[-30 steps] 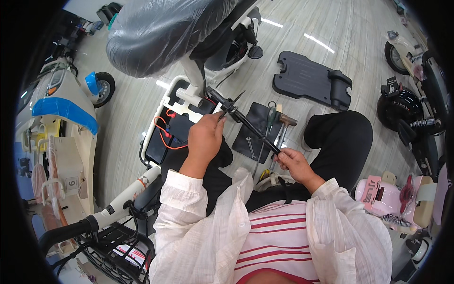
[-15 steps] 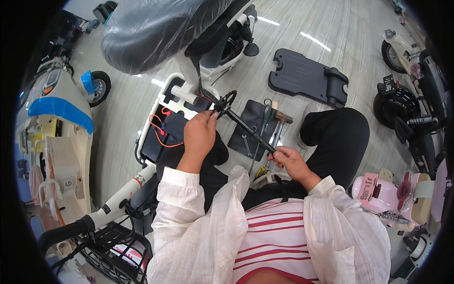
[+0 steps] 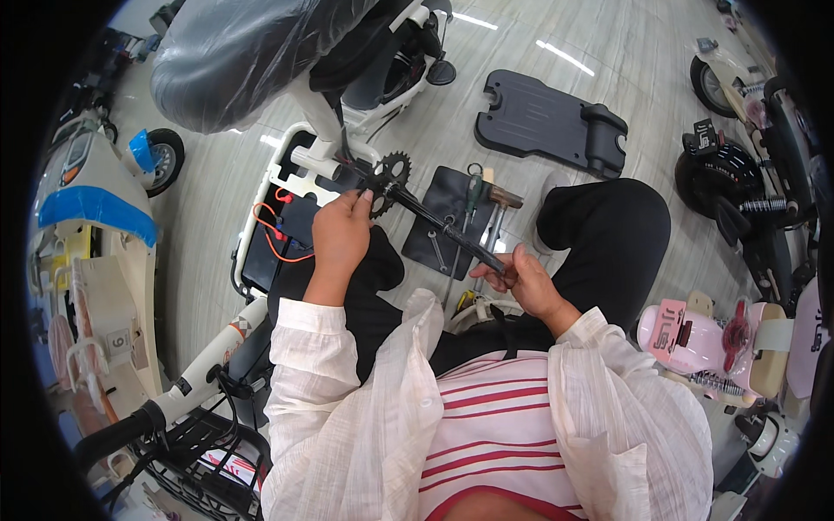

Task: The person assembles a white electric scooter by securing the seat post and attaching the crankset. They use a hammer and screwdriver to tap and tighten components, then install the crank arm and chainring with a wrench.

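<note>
In front of my lap is a black crankset (image 3: 426,211), a toothed chainring with a long dark bar. My left hand (image 3: 340,233) pinches it at the chainring (image 3: 393,180), fingertips partly behind the teeth. At the bar's lower right end is my right hand (image 3: 527,282), its fingers curled under the tip and its thumb lifted. Just beyond my left hand, a white frame tube (image 3: 314,162) with an open end belongs to the electric bike lying on its side. Orange cables (image 3: 271,233) run over the bike's dark compartment.
On the floor, a dark mat (image 3: 423,233) carries a wrench (image 3: 437,250), a screwdriver (image 3: 473,193) and a hammer (image 3: 499,204). Farther off lies a black plastic cover (image 3: 543,122). A plastic-wrapped seat (image 3: 234,65) juts in at upper left. Other scooters line both sides.
The chainring has turned to show more of its toothed face. My right thumb has lifted from the bar's end. The whole view has shifted slightly.
</note>
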A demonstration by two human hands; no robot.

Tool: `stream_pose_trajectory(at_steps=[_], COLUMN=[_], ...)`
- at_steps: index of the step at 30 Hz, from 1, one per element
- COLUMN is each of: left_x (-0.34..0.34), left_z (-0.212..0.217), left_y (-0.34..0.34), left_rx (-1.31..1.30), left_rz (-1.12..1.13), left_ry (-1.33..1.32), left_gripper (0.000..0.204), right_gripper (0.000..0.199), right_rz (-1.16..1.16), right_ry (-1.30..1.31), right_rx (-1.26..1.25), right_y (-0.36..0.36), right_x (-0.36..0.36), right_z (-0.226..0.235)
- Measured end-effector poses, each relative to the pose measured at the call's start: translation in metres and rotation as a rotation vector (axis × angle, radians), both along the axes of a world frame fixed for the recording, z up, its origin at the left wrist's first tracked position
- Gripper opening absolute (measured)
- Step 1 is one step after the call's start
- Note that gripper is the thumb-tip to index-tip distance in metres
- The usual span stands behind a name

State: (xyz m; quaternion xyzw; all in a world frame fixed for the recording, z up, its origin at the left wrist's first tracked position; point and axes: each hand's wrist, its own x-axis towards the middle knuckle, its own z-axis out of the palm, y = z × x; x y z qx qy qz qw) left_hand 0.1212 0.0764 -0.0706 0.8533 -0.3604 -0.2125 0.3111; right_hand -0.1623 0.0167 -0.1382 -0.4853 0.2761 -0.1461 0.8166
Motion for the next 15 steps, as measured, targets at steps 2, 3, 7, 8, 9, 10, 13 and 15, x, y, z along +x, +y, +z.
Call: stream_pose_trajectory(at_steps=[2, 3, 7, 8, 9, 10, 13, 15], left_x=[0.000, 0.003, 0.012, 0.012, 0.013, 0.013, 0.011, 0.010], left_z=[0.001, -0.003, -0.004, -0.004, -0.005, -0.005, 0.000, 0.002], left_y=[-0.001, -0.001, 0.001, 0.000, 0.000, 0.000, 0.001, 0.002], left_rx=[-0.041, -0.067, -0.104, -0.101, -0.099, -0.096, -0.093, -0.102], left_rz=[0.050, 0.052, 0.103, 0.117, 0.131, 0.145, 0.127, 0.123], left_ry=[0.053, 0.075, 0.179, 0.205, 0.231, 0.258, 0.250, 0.246], left_gripper=[0.030, 0.030, 0.032, 0.033, 0.034, 0.034, 0.034, 0.033], right_gripper=[0.088, 0.085, 0.079, 0.079, 0.078, 0.076, 0.073, 0.069], right_rz=[-0.025, -0.108, -0.371, -0.422, -0.460, -0.459, -0.453, -0.452], right_ry=[0.040, 0.043, 0.049, 0.050, 0.068, 0.074, 0.099, 0.127], right_rx=[0.059, 0.109, 0.253, 0.273, 0.267, 0.275, 0.290, 0.289], right_y=[0.000, 0.000, -0.005, -0.007, -0.007, -0.006, -0.006, -0.005], right_x=[0.000, 0.000, 0.000, 0.000, 0.000, 0.000, 0.000, 0.002], right_z=[0.000, -0.006, -0.023, -0.023, -0.023, -0.024, -0.027, -0.027])
